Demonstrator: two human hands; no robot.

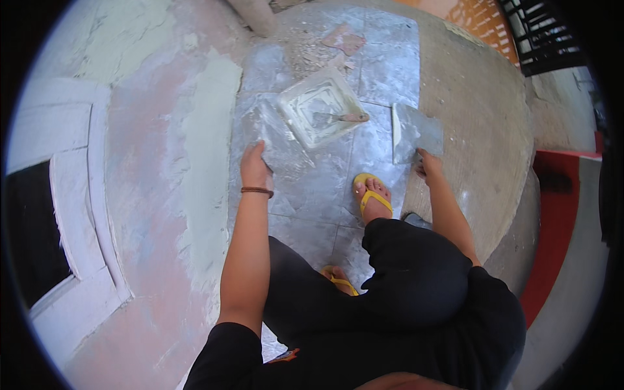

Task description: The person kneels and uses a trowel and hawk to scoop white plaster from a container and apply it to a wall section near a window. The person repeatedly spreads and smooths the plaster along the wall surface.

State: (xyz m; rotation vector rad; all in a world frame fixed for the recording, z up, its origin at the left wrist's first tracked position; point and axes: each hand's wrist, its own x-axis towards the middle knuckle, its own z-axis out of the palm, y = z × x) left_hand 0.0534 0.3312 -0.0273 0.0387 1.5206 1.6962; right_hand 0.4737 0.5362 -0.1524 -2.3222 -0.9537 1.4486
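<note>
My left hand [257, 168] is closed on the near edge of a flat, plaster-smeared plate [276, 136], the thumb lying on top. My right hand [429, 165] grips a flat grey scraper blade [422, 133] by its near edge. White plaster runs along the blade's left edge. Between the two plates a shallow white tray [290, 99] sits on the tiles, its inside coated with pale plaster. Lying across the tray is a putty knife [338, 117], its handle over the right rim. Neither hand touches the tray.
At my left rises a wall [201, 162] with fresh pale plaster and a white window frame [78, 195]. Rubble and a broken reddish piece [344, 40] lie beyond the tray. Concrete floor [481, 123] borders the grey tiles [387, 71]. A dark slatted gate [543, 36] stands far right.
</note>
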